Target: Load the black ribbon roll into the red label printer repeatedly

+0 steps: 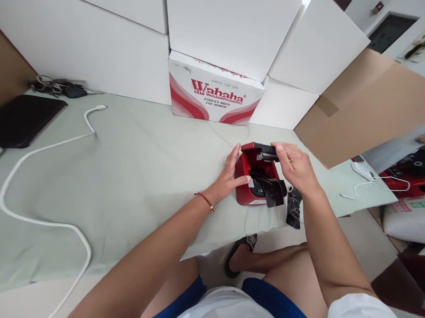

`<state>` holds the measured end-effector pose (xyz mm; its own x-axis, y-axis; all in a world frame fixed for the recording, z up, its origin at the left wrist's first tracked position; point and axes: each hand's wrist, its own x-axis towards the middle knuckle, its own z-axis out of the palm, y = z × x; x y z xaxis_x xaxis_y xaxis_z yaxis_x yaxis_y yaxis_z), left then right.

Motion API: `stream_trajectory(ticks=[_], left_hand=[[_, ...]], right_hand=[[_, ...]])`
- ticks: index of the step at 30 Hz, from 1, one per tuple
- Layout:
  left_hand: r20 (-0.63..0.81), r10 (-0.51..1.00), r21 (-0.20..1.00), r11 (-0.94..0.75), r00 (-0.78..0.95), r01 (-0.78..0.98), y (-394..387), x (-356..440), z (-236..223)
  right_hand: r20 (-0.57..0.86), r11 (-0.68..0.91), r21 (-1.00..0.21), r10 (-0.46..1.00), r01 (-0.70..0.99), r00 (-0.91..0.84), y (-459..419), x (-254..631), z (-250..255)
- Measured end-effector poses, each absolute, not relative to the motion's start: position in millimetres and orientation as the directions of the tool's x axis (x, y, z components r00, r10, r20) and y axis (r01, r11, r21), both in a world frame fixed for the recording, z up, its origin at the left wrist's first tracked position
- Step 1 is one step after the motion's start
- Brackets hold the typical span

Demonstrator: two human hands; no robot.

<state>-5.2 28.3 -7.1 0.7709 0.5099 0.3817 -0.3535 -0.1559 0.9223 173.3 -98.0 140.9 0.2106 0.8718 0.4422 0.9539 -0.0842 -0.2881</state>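
A small red printer (245, 194) stands on the cloth-covered table in front of me, its lid (255, 147) raised. Black ribbon (273, 192) spills out over its front right edge. My left hand (229, 179) grips the printer's left side, thumb over the rim and fingers along the wall. At the lid's right end, my right hand (294, 163) is closed on the black edge, fingers partly hidden. Just right of the printer, below my right hand, a strip of black ribbon with a small roll (293, 207) hangs near the table edge.
Behind the printer stands a Wahaha carton (216, 90) against stacked white boxes (230, 25). A white cable (46, 222) winds across the left; a black tablet-like slab (20, 119) and keys (61, 86) lie there. Cardboard (369, 103) and a white power strip (363, 171) are right.
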Motion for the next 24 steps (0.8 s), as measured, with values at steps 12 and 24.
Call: stream_trajectory(ticks=[12,24], left_hand=[[0.392,0.597,0.919,-0.283,0.700,-0.274,21.5,-13.5,11.5],[0.403,0.469,0.914,-0.247,0.786,-0.322,26.4,-15.6,7.5]], right_hand=[[0.417,-0.039,-0.603,0.836,0.797,0.356,-160.9,154.3,96.1],[0.506,0.006,-0.607,0.774,0.795,0.380,-164.0,142.3,71.8]])
